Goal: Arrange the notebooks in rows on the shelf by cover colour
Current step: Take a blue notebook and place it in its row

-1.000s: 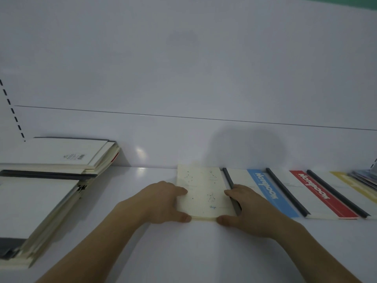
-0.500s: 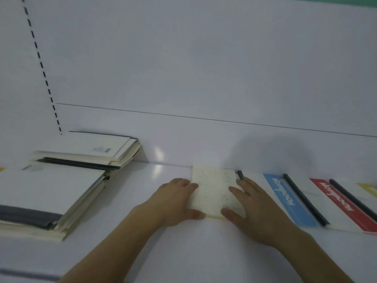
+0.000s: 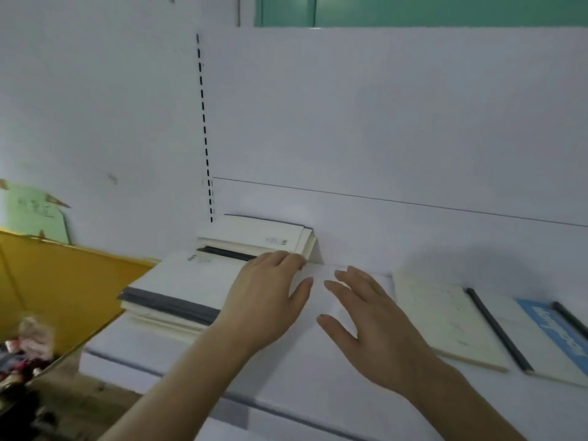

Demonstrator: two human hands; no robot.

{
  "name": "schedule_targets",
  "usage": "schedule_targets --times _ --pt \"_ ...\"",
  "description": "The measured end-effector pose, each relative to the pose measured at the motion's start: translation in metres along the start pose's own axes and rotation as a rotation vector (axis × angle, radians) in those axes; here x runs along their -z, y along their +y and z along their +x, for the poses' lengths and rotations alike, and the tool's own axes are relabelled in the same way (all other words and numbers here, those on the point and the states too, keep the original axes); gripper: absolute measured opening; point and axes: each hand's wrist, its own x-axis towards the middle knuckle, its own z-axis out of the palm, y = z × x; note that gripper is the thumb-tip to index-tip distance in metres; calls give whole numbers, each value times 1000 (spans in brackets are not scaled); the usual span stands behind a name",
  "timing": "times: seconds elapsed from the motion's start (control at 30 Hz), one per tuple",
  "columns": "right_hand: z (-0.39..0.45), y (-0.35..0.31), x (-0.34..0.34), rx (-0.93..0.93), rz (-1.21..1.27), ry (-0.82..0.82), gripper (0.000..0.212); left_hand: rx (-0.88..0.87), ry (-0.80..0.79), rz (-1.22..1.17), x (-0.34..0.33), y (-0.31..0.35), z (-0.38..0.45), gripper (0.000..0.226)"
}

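Note:
A cream notebook (image 3: 445,316) lies flat on the white shelf (image 3: 318,393), beside a white notebook with a black spine and blue band (image 3: 541,332). Two stacks of white notebooks stand at the left: a near stack (image 3: 178,294) and a far stack (image 3: 254,237). My left hand (image 3: 267,297) hovers with straight fingers over the right edge of the near stack, fingertips near the far stack. My right hand (image 3: 372,323) is spread open above the bare shelf, left of the cream notebook. Neither hand holds anything.
The white back panel has a slotted upright (image 3: 203,122) above the far stack. A yellow board (image 3: 63,288) leans at the left beyond the shelf end, with clutter (image 3: 25,354) below it. The shelf's front edge runs diagonally across the bottom.
Both hands have let go of the cream notebook and moved left toward the stacks. The view has swung left, so the row of notebooks now sits at the right edge.

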Motion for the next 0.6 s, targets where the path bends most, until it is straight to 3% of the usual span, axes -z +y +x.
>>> schedule_targets --times 0.07,0.17,0.23,0.47,0.6 --pt "15 -30 -5 17 21 1 64 61 -45 85 15 -33 -10 40" --pt "35 -71 -14 26 28 -37 66 123 -285 303 35 -81 -27 81" --pt "44 -91 -23 19 27 -73 71 133 -433 327 46 -109 -36 99" --pt "44 -127 -37 -96 -63 -211 94 -55 -560 320 68 -151 -46 95" --pt "46 -133 -29 -92 -110 -247 89 -98 -556 290 73 -156 -46 86"
